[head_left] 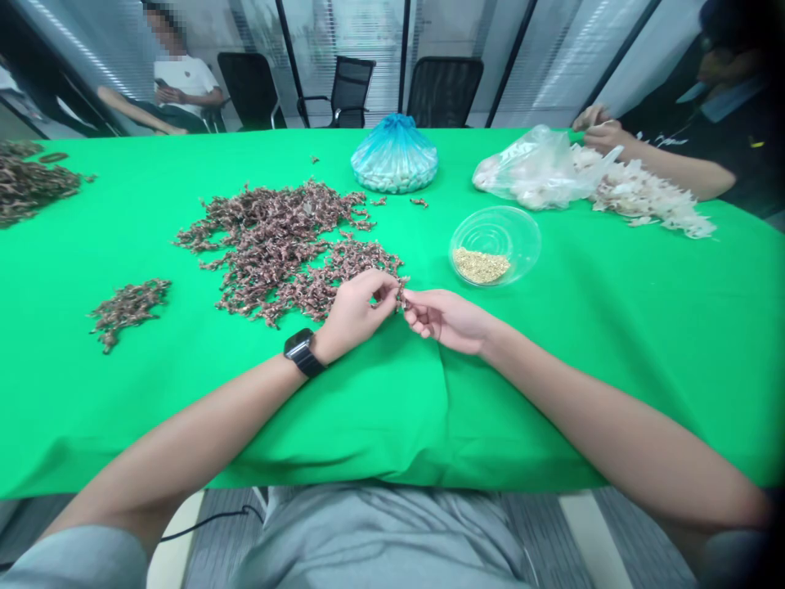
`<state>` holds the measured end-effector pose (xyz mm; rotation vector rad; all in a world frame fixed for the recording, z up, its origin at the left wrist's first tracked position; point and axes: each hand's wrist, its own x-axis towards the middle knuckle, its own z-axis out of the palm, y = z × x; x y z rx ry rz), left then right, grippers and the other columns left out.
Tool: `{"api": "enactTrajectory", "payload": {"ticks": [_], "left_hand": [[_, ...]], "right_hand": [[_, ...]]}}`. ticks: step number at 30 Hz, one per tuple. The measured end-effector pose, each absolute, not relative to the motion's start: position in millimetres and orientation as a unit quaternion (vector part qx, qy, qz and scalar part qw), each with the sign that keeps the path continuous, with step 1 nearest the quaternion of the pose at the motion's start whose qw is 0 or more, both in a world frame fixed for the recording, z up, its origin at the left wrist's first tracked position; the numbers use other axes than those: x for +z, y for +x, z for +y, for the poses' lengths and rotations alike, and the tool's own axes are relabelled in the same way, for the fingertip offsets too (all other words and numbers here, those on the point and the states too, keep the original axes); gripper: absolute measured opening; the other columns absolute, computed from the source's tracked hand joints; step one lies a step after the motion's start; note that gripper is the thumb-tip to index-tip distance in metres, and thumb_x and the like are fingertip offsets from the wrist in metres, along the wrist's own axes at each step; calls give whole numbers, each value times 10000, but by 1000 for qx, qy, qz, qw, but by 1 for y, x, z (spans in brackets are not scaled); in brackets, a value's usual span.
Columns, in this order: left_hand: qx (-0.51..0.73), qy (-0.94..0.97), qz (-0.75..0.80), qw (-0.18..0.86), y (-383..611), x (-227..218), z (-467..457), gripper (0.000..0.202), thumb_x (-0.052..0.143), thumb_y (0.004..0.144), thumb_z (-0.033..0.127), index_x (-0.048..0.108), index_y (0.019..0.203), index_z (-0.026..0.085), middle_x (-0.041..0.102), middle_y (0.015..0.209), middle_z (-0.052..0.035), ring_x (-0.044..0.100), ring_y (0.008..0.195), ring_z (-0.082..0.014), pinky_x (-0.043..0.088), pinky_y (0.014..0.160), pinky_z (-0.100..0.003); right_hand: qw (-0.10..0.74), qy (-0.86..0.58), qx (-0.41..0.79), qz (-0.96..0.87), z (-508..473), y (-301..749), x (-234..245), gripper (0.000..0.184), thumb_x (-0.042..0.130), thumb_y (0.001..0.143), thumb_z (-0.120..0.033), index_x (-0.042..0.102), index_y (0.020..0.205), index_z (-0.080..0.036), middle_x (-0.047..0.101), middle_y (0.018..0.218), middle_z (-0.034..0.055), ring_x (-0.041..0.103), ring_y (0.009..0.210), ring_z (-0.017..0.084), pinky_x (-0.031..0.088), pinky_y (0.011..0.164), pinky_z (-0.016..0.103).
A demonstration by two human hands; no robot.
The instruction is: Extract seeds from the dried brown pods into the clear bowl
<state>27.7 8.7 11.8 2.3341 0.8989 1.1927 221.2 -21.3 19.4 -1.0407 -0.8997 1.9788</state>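
Both my hands meet over the green tablecloth, pinching one small brown pod between them. My left hand, with a black watch on its wrist, grips the pod with thumb and fingertips. My right hand holds the pod's other end in a finger pinch. Just behind the hands lies a large heap of the same brown pods. To the right of the heap stands a clear plastic bowl with a small layer of yellowish seeds in it.
A smaller pod pile lies at the left, another at the far left edge. A blue bag and a clear bag sit at the back. A person's hands work white husks at right. Another person sits behind.
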Motion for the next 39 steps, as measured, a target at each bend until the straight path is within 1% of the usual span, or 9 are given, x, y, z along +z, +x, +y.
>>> {"api": "enactTrajectory", "payload": {"ticks": [3,6,10,13,16,24,33,36,39], "left_hand": [[408,845,302,168,25,13,10,112,555,941,188,665,923,181,679,861,-41,612,788,-141,480,731,-258],[405,852,290,162,24,13,11,123,549,956,199,670,947,179,686,898,-53,617,822,-148,483,752,-263],[418,834,314,176,24,13,13,99,582,933,191,681,933,185,695,874,-38,618,788,-142,483,750,-264],[419,828,324,183,25,13,13,87,599,920,197,685,919,185,700,856,-31,621,775,-139,483,744,-260],[415,828,326,189,24,13,13,92,597,923,211,685,914,185,701,853,-31,619,766,-137,482,736,-256],[410,830,320,200,23,14,14,89,594,923,219,669,895,181,682,826,-28,596,744,-135,465,722,-257],[413,828,320,202,23,16,13,96,594,917,222,673,887,176,684,821,-28,599,740,-134,462,713,-258],[425,809,333,234,24,15,13,99,600,912,224,680,892,170,688,824,-27,601,748,-132,459,718,-256],[427,767,353,324,27,13,12,121,617,903,265,679,887,162,676,809,-26,589,747,-135,455,710,-256]], "right_hand": [[347,-406,787,-309,-19,225,21,199,713,911,-308,656,792,-159,658,646,-5,567,495,57,499,441,116],[347,-398,785,-324,-19,226,22,211,739,891,-326,658,792,-158,655,644,-6,573,498,58,498,438,117],[370,-392,740,-403,-22,223,20,306,810,819,-421,672,816,-147,684,666,13,625,525,94,544,469,173],[375,-400,710,-441,-22,221,17,385,824,786,-498,670,827,-148,693,669,17,640,524,106,562,485,200],[375,-407,696,-457,-22,220,15,425,824,770,-541,662,809,-150,694,665,16,640,517,107,567,485,208],[373,-410,681,-479,-22,220,15,441,818,768,-557,653,762,-148,691,664,20,643,518,111,576,486,222],[375,-414,664,-497,-24,220,16,454,804,774,-579,643,769,-155,694,676,24,654,528,119,581,492,234],[381,-429,633,-520,-25,217,18,493,795,758,-621,614,760,-162,689,668,24,666,528,133,591,498,251],[394,-454,559,-571,-26,214,16,514,759,768,-660,580,788,-178,673,643,16,670,511,154,590,485,274]]}}
